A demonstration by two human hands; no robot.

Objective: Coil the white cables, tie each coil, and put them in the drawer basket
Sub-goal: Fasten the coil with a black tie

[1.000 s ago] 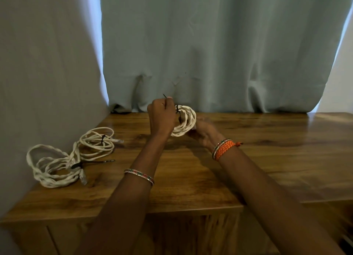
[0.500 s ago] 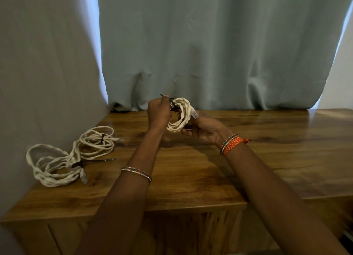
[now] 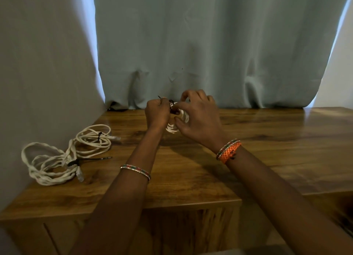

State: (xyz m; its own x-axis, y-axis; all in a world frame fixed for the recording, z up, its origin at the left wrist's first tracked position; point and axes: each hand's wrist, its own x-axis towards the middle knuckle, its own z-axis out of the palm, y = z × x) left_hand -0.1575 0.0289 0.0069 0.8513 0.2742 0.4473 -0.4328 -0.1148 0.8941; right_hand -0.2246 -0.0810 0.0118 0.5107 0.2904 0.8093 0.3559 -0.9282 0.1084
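Above the middle of the tabletop (image 3: pixel 267 149), toward its far edge, both hands hold a small white cable coil (image 3: pixel 176 123) in the air. The left hand (image 3: pixel 157 113) is curled into a fist, pinching the end of a dark tie (image 3: pixel 172 109) whose thin tail pokes up past its knuckles. The right hand (image 3: pixel 198 119) cups the coil from the other side, thumb under it and fingers arched over, probably to keep the loops bunched while the tie is drawn snug. So the tying of this coil looks under way, not finished. Near the left edge lie two other white coils, a smaller one (image 3: pixel 93 140) and a larger looser one (image 3: pixel 49 165), each with a dark tie round it, apparently set aside as done. No drawer basket is in view.
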